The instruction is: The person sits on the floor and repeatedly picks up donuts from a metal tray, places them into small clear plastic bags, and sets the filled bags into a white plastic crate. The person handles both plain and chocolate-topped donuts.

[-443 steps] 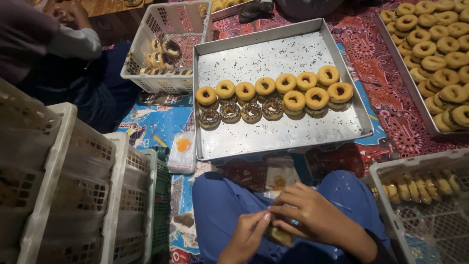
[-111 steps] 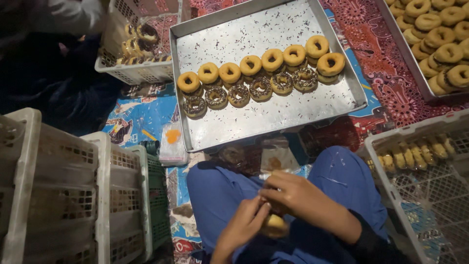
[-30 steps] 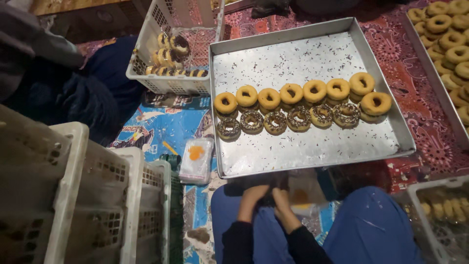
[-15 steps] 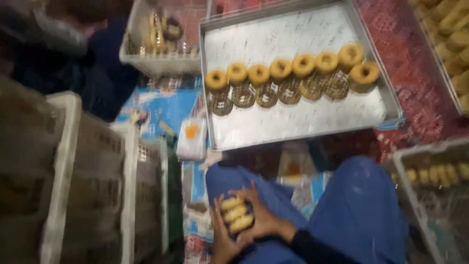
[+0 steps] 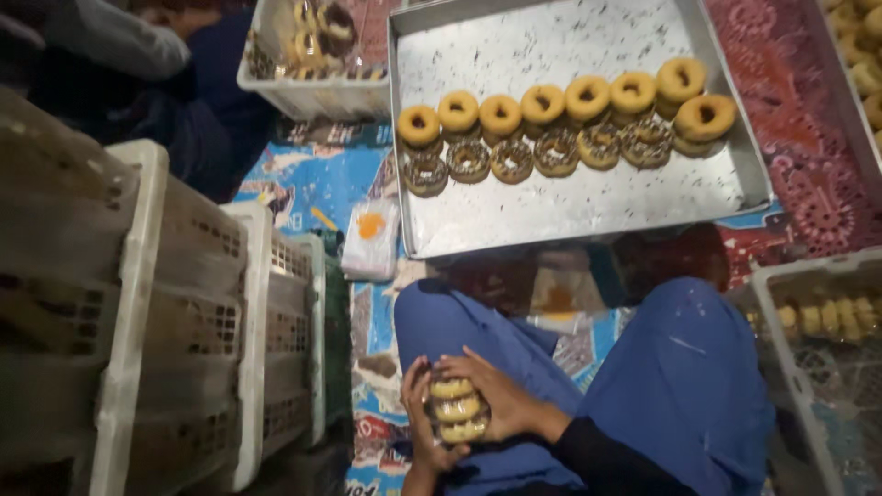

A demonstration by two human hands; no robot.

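Doughnut pack (image 5: 458, 409) held in both hands, on the lap.
Left hand (image 5: 421, 424) and right hand (image 5: 497, 397) gripped its sides, well below the tray (image 5: 588, 207) of doughnuts (image 5: 560, 119).

Dim indoor light, warm cast; metal tray (image 5: 570, 211) brightest, soft sheen, no hard glare; crates (image 5: 138, 303) at left soft, slightly motion-blurred; top-left corner dark, murky; hands and lap shaded; overall grain, low sharpness.

Crates (image 5: 184, 321) wall left; tray (image 5: 570, 216) blocks ahead.
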